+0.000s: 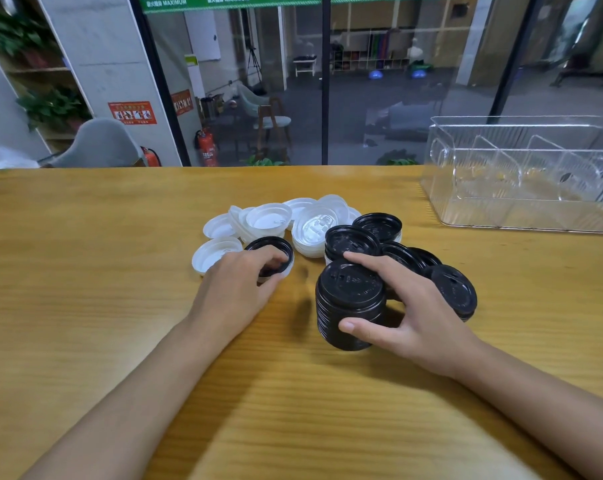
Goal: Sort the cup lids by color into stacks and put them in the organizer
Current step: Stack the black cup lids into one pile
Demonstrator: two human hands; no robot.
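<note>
Centrally, the right hand (409,308) is clamped on a stack of black lids (350,303): the thumb presses the near side of the stack, and the index finger lies across its far top edge. The top lid sits dome up, with its sip hole visible.

Just to the outer side of this hand, partly hidden by it, lies a single black lid (454,292), also dome up. Just beyond the fingertips are several more loose black lids (378,225), most of them hollow side up and overlapping one another.

The left hand (237,282) lies across from the right hand, with bare wood between them. Its fingers curl into an upturned black lid (272,249) and its thumb meets the near rim, so the hand pinches that lid. The view is slightly blurred here. This lid rests inside a white one.

Beyond the left hand, and spreading toward the loose black lids, lies a heap of white lids (269,220), most of them hollow side up.

Well beyond the right hand, toward its outer side, a clear plastic organizer (521,216) with upright dividers stands on the wooden surface (102,254), with no lids in it.
</note>
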